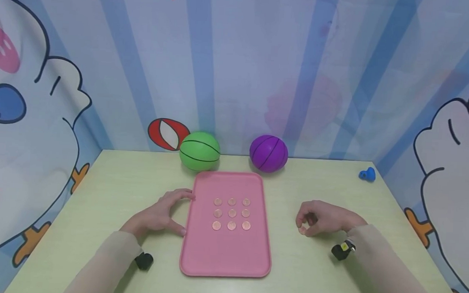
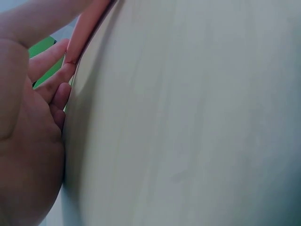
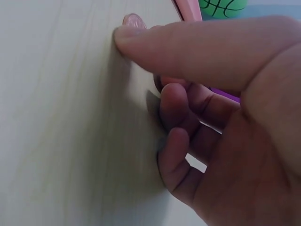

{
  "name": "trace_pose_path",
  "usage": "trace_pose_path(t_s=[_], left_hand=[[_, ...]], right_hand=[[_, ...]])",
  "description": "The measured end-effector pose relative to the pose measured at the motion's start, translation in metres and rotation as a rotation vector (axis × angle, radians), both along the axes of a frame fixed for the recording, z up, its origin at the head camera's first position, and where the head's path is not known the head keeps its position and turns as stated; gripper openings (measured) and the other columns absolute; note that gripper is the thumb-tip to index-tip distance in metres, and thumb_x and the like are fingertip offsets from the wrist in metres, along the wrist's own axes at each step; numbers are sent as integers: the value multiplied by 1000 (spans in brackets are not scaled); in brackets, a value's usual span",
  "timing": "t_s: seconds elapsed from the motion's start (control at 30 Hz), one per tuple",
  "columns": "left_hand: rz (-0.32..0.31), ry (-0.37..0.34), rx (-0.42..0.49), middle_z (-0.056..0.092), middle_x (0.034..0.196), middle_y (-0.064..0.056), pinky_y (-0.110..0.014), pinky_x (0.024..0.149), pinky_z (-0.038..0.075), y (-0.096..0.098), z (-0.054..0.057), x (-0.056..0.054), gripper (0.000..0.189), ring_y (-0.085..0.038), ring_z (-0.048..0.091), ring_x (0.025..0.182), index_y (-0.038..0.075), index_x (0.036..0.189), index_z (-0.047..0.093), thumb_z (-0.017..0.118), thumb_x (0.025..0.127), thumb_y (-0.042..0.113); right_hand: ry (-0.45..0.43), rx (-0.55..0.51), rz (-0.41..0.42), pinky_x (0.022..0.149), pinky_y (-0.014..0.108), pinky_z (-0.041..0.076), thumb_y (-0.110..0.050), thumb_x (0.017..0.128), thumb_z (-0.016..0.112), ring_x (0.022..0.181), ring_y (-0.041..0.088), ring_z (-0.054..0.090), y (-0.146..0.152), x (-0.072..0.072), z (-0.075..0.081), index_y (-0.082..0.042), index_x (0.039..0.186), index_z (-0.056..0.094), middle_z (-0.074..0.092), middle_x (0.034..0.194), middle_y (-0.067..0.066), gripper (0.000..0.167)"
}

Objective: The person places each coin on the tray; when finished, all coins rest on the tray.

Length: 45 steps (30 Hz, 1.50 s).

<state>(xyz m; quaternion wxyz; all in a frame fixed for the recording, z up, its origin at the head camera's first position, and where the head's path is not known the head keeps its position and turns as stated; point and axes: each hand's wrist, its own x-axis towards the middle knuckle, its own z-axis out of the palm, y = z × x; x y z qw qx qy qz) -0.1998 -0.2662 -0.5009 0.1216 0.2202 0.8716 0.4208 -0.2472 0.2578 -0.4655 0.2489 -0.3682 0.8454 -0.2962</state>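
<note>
A pink tray [image 1: 225,261] lies on the table with several copper-coloured coins [image 1: 232,213] set out on it in three rows of three. My left hand [image 1: 157,215] is beside the tray's left side, thumb and fingers spread, with fingertips touching its rim. In the left wrist view, the fingers [image 2: 54,77] reach the pink rim. To the right of the tray, my right hand [image 1: 322,217] is low over the table, pinching one coin [image 1: 302,230] between thumb and index finger. That coin [image 3: 135,20] shows past the thumb tip in the right wrist view; the other fingers are curled.
Behind the tray are a green ball [image 1: 199,151] on the left and a purple ball [image 1: 268,153] on the right. A small blue object [image 1: 367,174] lies near the table's far right corner. A printed curtain [image 1: 238,67] hangs along the table's back edge.
</note>
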Motion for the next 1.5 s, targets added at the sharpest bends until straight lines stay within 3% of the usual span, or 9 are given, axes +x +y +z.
trace_pose_path(t_s=[0.23,0.77,1.17,1.5], left_hand=[[2,2,-7,34,168,-6,-72,123,17,0,0,-1,99,-39,22,154,22,152,50,99,67,35],[1,-1,4,34,168,-6,-72,123,15,-1,0,0,99,-39,21,154,21,152,50,99,67,34],[2,2,0,34,168,-5,-72,123,15,-1,-2,-1,99,-39,21,155,23,152,50,99,67,35],[-6,13,3,34,168,-7,-73,123,15,-1,-2,-1,99,-39,22,154,22,153,50,98,67,36]], right_hand=[[30,8,3,71,26,50,-14,90,83,79,13,57,-2,2,2,-21,96,74,65,91,-2,13],[100,48,40,77,26,52,-8,90,80,85,13,57,-14,4,6,-21,93,72,65,91,-7,16],[110,18,60,79,28,54,-4,89,79,86,16,59,-23,2,6,-19,92,70,66,89,-5,18],[125,-35,134,73,24,54,2,88,78,79,14,61,-32,-4,5,-13,88,68,67,84,1,18]])
